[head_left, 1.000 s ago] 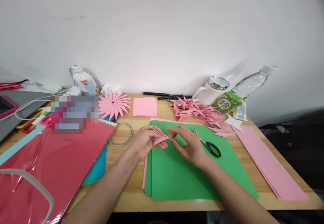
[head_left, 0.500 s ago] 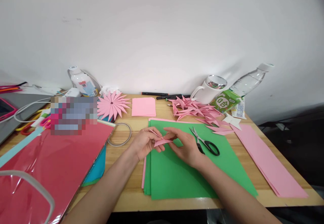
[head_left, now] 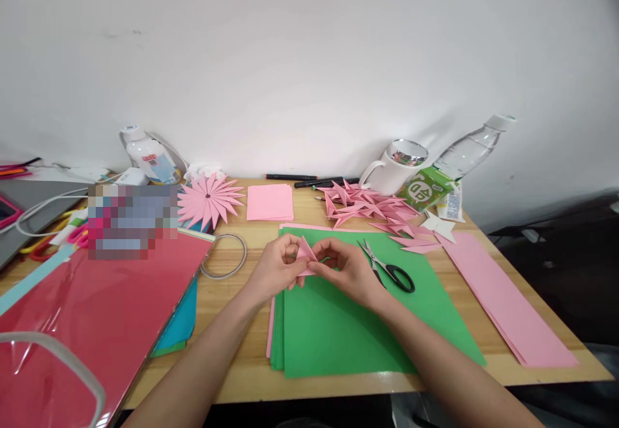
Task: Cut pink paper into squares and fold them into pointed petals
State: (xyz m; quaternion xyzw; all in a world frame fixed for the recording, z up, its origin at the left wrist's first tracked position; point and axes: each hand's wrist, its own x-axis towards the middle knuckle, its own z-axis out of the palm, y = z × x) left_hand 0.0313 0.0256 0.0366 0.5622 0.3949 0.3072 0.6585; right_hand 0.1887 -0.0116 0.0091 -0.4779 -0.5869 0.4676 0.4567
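A small folded piece of pink paper [head_left: 305,251] stands between my two hands, its pointed tip upward. My left hand [head_left: 278,263] pinches its left side, and my right hand [head_left: 345,270] grips its right side with the thumb across the front. Fingers cover much of the paper's lower part. Both hands are above the stack of green paper sheets [head_left: 348,338]. Black-handled scissors [head_left: 387,267] lie partly open on the green sheets, just right of my right hand.
Behind lie a pink pointed paper wheel [head_left: 209,200], square pink sheets [head_left: 269,202], folded pink pieces [head_left: 362,207] and black pens [head_left: 291,176]. A white mug [head_left: 394,167], a tilted bottle [head_left: 471,147] and pink strips [head_left: 503,299] are rightward; a red packet [head_left: 116,299] lies left.
The folded pink paper has turned from lying flat and spread to standing with a point up. My right fingers have closed in on it. The whole view has shifted slightly.
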